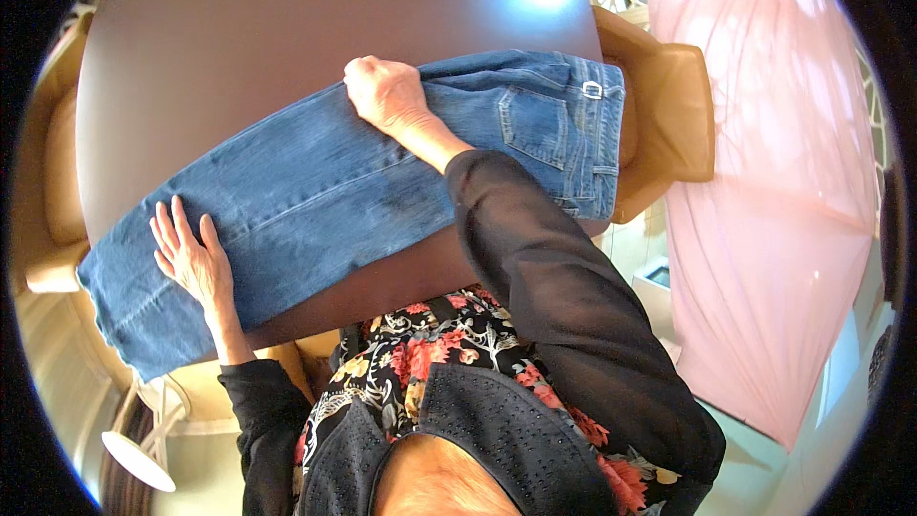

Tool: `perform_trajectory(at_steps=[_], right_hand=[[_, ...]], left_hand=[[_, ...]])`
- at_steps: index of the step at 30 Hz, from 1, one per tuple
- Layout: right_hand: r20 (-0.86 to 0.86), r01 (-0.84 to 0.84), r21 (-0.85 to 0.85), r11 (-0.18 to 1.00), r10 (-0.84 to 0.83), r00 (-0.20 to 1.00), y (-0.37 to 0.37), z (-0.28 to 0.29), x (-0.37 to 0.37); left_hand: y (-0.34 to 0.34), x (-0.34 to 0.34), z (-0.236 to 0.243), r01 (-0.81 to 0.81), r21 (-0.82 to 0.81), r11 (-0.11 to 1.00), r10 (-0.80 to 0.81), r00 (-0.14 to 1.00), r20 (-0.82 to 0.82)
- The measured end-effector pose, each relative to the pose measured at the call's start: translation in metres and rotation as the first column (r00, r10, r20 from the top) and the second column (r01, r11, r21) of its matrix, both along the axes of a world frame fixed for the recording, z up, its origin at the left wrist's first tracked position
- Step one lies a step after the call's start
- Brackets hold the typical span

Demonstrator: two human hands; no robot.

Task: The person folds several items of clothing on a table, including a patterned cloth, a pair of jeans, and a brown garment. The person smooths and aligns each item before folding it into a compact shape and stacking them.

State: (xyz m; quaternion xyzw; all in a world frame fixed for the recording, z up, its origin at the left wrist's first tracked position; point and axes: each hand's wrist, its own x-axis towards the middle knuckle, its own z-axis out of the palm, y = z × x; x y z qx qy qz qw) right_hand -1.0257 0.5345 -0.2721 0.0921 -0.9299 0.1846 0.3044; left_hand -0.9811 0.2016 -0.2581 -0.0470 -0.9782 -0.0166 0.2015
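Observation:
A pair of blue jeans (pixel 315 201) lies folded lengthwise across a dark brown table (pixel 315 10). Its waistband, with a small metal buckle and a back pocket, is at the right; the leg hems hang past the table's edge at the left. My left hand (pixel 196 263) rests flat on the lower leg, fingers spread. At the far edge of the jeans, about mid-length, my right hand (pixel 387 96) is closed with the fingers curled under. Whether cloth is pinched inside that fist is hidden.
A tan chair (pixel 683 110) stands against the table's right end, and another tan chair (pixel 62 172) is at the left. Pink cloth (pixel 764 191) drapes over something tall on the right. A white round-based object (pixel 138 459) shows at the lower left.

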Motion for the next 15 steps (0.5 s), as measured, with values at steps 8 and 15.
perform_trajectory(at_steps=[8, 15], right_hand=[[0.013, -0.004, -0.142, 0.99, 0.006, 1.0, 0.011, 0.009, 0.007], [-0.158, 0.269, -0.225, 0.937, -0.308, 0.938, 0.16, 0.046, 0.13]], left_hand=[[-0.011, -0.021, -0.018, 0.035, -0.065, 0.997, -0.03, 0.997, 0.078], [-0.054, -0.03, -0.013, 0.031, -0.13, 0.991, -0.017, 0.994, 0.108]])
